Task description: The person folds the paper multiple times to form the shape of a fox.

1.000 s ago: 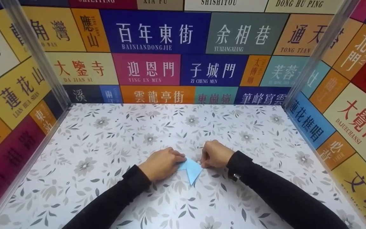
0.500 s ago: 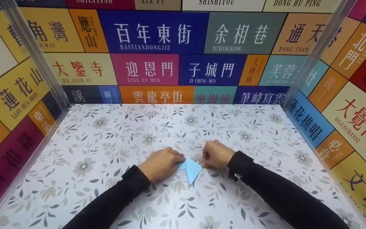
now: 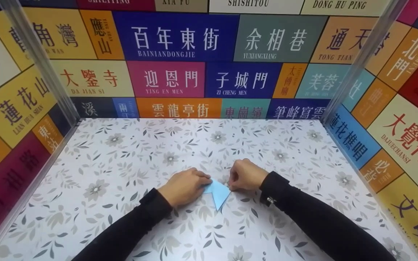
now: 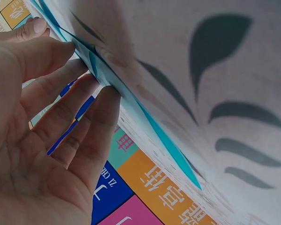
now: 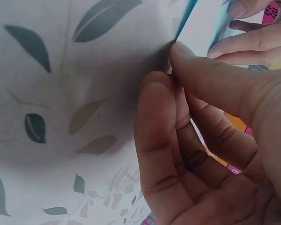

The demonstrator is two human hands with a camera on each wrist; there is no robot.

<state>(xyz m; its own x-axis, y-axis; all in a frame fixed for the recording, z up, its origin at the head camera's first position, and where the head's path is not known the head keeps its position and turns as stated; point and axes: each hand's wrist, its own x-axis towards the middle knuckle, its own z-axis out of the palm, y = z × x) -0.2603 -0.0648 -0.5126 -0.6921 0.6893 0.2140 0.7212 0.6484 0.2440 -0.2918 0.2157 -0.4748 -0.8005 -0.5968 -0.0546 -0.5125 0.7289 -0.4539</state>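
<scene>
A small folded piece of light-blue paper (image 3: 220, 195) lies on the table in the head view, one pointed flap aimed toward the person. On its left part the left hand (image 3: 185, 186) presses with fairly straight fingers, covering that end. At the right corner, the right hand (image 3: 247, 175) pinches the paper between thumb and curled fingers. Seen edge-on in the left wrist view, the folded paper (image 4: 171, 147) lies under the fingertips (image 4: 110, 96). From the right wrist, the thumb (image 5: 185, 51) sits at the corner of the folded paper (image 5: 201, 28).
A white tabletop (image 3: 140, 145) with a grey leaf and flower print spreads around the hands. Colourful panels with Chinese lettering (image 3: 176, 36) stand behind and along both sides, with clear corner strips (image 3: 350, 65) at the joints.
Both hands and the folded paper keep nearly the same place; only a slight shift of the head view shows.
</scene>
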